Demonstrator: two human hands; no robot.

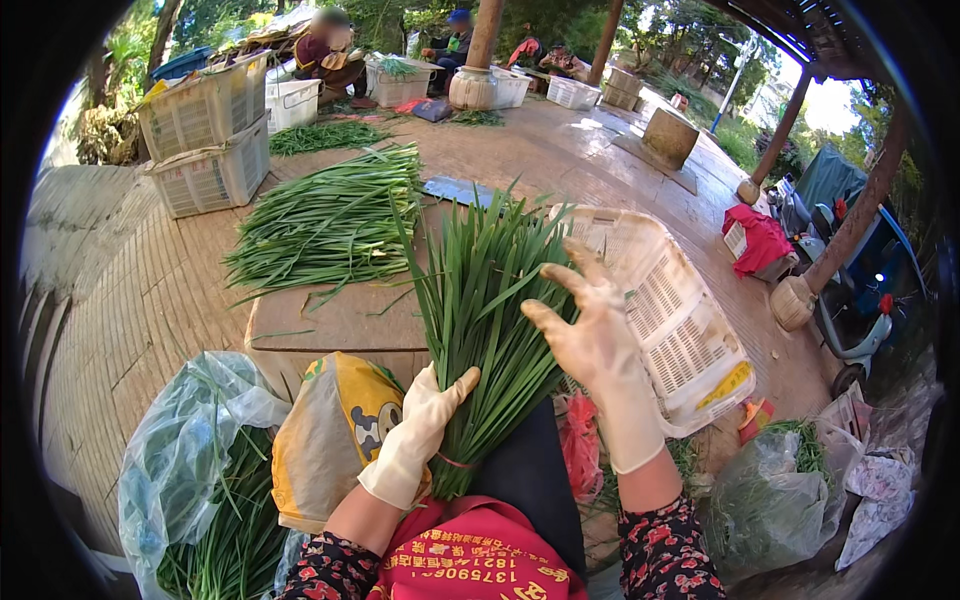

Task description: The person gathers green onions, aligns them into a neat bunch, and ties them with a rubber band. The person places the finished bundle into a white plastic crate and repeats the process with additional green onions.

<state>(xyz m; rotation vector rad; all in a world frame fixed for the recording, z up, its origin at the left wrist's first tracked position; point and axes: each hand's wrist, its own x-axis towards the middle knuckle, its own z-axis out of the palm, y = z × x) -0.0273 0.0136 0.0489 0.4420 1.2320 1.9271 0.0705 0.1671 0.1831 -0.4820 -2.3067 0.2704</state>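
Observation:
A large bunch of Chinese chives (pixel 487 322) stands fanned out in front of my lap, its lower end bound by a thin reddish band (pixel 454 460). Around its left side, above the band, my left hand (pixel 427 427) grips it in a cream rubber glove. My right hand (pixel 592 322), gloved alike with stained fingertips, is raised at the bunch's right with fingers spread and nothing in it. Beyond, a thick pile of green chives (pixel 330 217) lies on a low brown board (pixel 337 322). The left-hand fingers behind the leaves are hidden.
A white plastic crate (pixel 675 330) lies at right. A plastic bag of chives (pixel 217 510) sits at left, another filled bag (pixel 772 495) at right. Two crates (pixel 210 135) are stacked back left. Several people (pixel 330 60) sit behind near wooden posts (pixel 484 45). Scooters (pixel 855 322) stand far right.

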